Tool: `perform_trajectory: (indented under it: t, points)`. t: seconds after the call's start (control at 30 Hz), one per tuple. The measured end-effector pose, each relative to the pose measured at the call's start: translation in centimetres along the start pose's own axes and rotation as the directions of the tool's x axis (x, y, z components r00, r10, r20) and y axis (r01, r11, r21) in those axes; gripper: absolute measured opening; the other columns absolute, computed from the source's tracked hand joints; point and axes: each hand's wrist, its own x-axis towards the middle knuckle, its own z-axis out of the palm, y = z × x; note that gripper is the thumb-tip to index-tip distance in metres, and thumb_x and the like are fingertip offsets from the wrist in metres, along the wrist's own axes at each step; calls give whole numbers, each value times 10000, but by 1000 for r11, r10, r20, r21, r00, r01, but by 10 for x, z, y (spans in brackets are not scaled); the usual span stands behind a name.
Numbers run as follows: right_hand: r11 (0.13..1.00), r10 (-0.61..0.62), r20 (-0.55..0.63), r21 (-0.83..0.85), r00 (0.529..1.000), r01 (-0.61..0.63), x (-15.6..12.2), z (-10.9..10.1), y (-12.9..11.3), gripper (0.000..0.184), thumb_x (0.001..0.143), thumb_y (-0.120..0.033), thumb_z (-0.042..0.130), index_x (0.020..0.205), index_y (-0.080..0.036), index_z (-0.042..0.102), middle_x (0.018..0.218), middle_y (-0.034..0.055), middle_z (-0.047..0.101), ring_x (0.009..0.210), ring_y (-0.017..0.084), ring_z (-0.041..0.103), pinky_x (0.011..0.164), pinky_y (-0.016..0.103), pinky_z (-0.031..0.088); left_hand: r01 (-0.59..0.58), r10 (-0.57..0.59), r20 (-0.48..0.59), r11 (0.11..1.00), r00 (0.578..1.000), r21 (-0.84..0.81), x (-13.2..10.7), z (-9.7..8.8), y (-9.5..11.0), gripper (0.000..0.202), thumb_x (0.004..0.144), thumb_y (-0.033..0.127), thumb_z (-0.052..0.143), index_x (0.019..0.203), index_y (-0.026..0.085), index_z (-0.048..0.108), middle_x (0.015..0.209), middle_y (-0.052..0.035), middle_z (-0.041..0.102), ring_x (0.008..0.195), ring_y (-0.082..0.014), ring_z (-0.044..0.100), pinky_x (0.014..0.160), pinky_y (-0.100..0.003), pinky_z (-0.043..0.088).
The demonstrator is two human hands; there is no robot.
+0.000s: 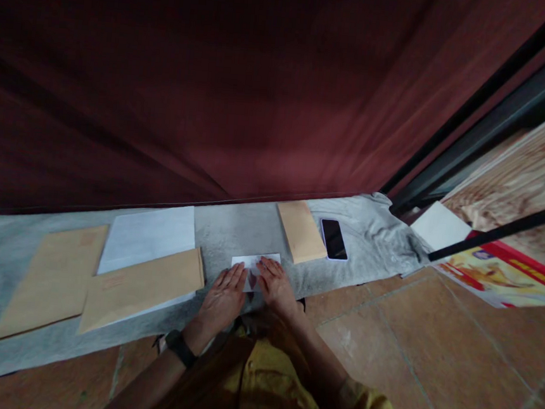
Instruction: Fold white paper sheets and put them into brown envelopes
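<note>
A small white sheet of paper (pixel 255 261), apparently folded, lies on the grey cloth in front of me. My left hand (pixel 226 295) rests on its left side, fingers stretched out flat. On its right side my right hand (pixel 275 286) presses down, also with the fingers extended. Part of the paper is hidden under both hands. To the left, a brown envelope (pixel 145 287) overlaps a white sheet (pixel 148 235). Another brown envelope (pixel 53 277) lies farther left. Beyond my right hand is a narrower brown envelope (pixel 301 232).
A phone (pixel 334 240) with a dark screen lies right of the narrow envelope. Grey cloth (pixel 237 224) covers the long surface, and a dark red curtain (pixel 243 100) hangs behind it. At right, a black bar (pixel 509 228) crosses above a colourful printed box (pixel 500 272) near the tiled floor (pixel 432 346).
</note>
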Motion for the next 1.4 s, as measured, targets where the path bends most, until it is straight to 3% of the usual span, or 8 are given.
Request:
perform_trajectory:
  t: [0.1,0.23,0.33,0.47,0.67,0.87,1.23,1.4]
  points:
    - [993,24,27,-118,999,-20,3,9,-13,428,1029,-308,559,1432,-171,613,1550,131,543,1448,280,479,1223,492,364,16,-16,8,999,1000,-36,2,-3,0,637,899,262,520,1500,52,492,1603,-230,450,1513,-324,409,1240,-502,335]
    - [984,31,30,-174,999,-25,4,13,-12,428,1055,-333,520,1455,-198,597,1573,111,521,1447,272,479,1219,469,356,-3,5,26,998,1000,-69,11,-1,-1,760,857,336,573,1559,91,419,1665,-204,356,1562,-341,305,1262,-533,269]
    - [980,23,17,-198,1000,-20,5,15,-6,426,1058,-318,513,1460,-202,593,1572,115,522,1443,265,484,1218,462,348,27,-24,46,996,999,-84,22,6,1,685,927,352,495,1558,94,423,1651,-194,390,1559,-320,319,1263,-532,267]
    - [971,33,-36,-234,999,-41,3,19,1,453,1061,-304,484,1485,-168,563,1577,125,514,1452,275,477,1216,469,339,108,-109,-12,991,994,-78,29,16,9,610,1006,335,373,1553,72,429,1621,-209,431,1552,-301,338,1264,-540,269]
    - [953,27,-129,-295,991,-64,-8,21,10,527,1070,-363,451,1529,-110,496,1567,171,513,1461,304,463,1204,497,364,109,-115,-80,991,990,-83,19,18,7,711,1021,497,395,1540,11,422,1610,-265,416,1547,-348,337,1250,-557,305]
    - [935,0,-160,-350,987,-57,-17,18,18,588,1083,-395,422,1564,-56,416,1576,213,486,1468,309,452,1208,491,369,173,-180,-90,981,979,-82,9,19,-1,778,1023,558,384,1535,-27,399,1608,-288,407,1541,-363,341,1242,-537,328]
    - [921,-13,-168,-385,986,-54,-28,12,22,642,1096,-417,401,1615,-50,313,1577,217,484,1465,311,457,1210,486,352,225,-226,-72,974,972,-23,-6,15,-3,750,1034,538,371,1559,2,378,1611,-252,422,1530,-340,372,1245,-515,325]
    - [925,-8,-148,-376,989,-49,-31,10,24,663,1095,-410,404,1637,-58,255,1579,226,477,1462,315,460,1204,494,354,283,-281,-72,959,957,10,-5,12,13,645,1033,388,397,1553,6,388,1609,-254,422,1530,-336,372,1242,-532,325]
